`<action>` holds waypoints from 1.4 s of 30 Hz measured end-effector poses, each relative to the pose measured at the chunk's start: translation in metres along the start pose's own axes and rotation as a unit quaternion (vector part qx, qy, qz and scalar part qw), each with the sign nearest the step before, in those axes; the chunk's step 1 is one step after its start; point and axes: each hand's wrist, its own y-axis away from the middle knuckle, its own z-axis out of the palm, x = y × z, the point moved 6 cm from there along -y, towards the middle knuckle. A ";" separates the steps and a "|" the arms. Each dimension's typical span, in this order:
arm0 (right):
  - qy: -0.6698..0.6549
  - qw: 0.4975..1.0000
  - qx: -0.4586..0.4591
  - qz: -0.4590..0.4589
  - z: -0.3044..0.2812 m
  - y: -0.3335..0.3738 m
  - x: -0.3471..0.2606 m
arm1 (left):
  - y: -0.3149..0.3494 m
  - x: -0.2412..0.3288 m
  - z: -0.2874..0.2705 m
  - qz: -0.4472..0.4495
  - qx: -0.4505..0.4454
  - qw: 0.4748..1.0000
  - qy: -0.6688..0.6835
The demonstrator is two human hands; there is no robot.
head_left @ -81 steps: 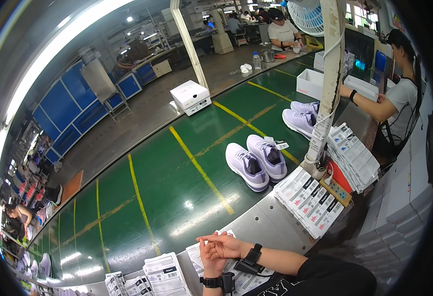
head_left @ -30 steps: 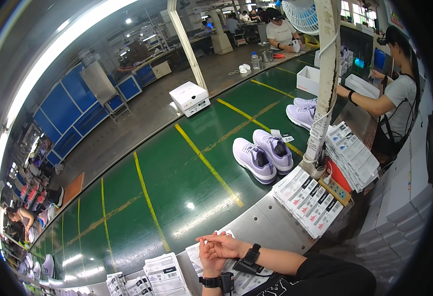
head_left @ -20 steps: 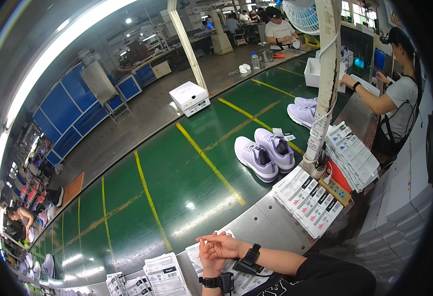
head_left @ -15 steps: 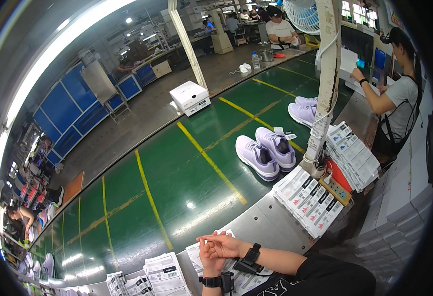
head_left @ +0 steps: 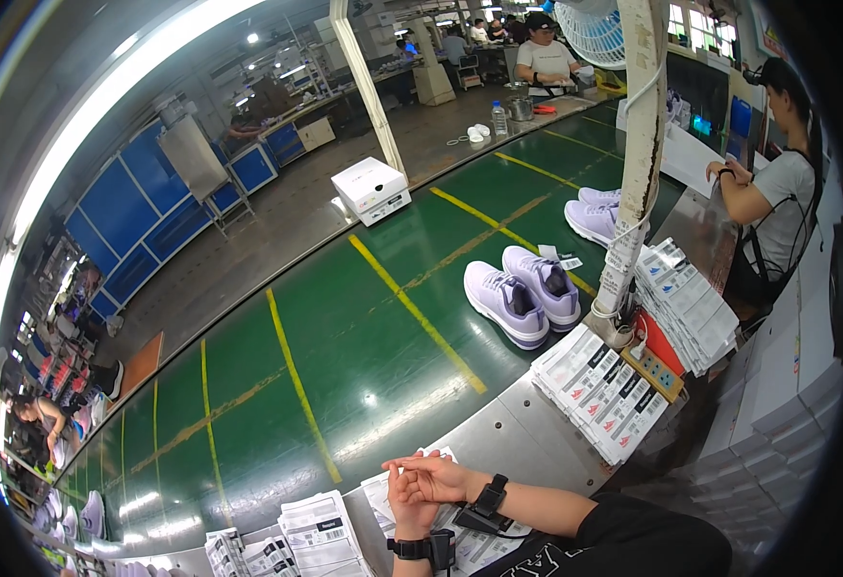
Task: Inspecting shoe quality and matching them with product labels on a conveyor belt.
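My left hand (head_left: 408, 498) and my right hand (head_left: 443, 478) rest against each other above the metal ledge, over a stack of printed paper sheets (head_left: 379, 500). The right hand's fingers stretch out across the left hand's fingers. The left palm shows, its fingers loosely bent, and I see nothing held in either hand. Black straps with small devices sit on both wrists. Ahead to the right, a pair of lilac sneakers (head_left: 520, 296) with a white tag stands on the green conveyor belt (head_left: 325, 337), apart from my hands.
A painted post (head_left: 630, 173) rises beside printed sheets (head_left: 599, 392) and a power strip (head_left: 652, 373). More sheets (head_left: 321, 534) lie left of my hands. A white shoebox (head_left: 371, 189) stands at the belt's far edge. A co-worker (head_left: 777, 183) handles white card at right; white boxes (head_left: 777, 385) are stacked nearby.
The belt's yellow lines and the lilac sneakers have shifted slightly right. The co-worker at right has lowered their hands and the white card. My own hands stay in place.
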 end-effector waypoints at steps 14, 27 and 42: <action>0.001 1.000 -0.009 0.001 -0.009 -0.004 0.005 | 0.001 -0.003 -0.001 -0.023 0.002 0.996 0.085; 0.007 1.000 -0.013 0.001 -0.011 -0.008 0.008 | 0.008 0.001 0.006 -0.055 -0.201 0.931 0.300; 0.008 1.000 -0.019 0.005 -0.012 -0.008 0.010 | 0.003 -0.002 -0.019 -0.035 -0.129 0.964 0.229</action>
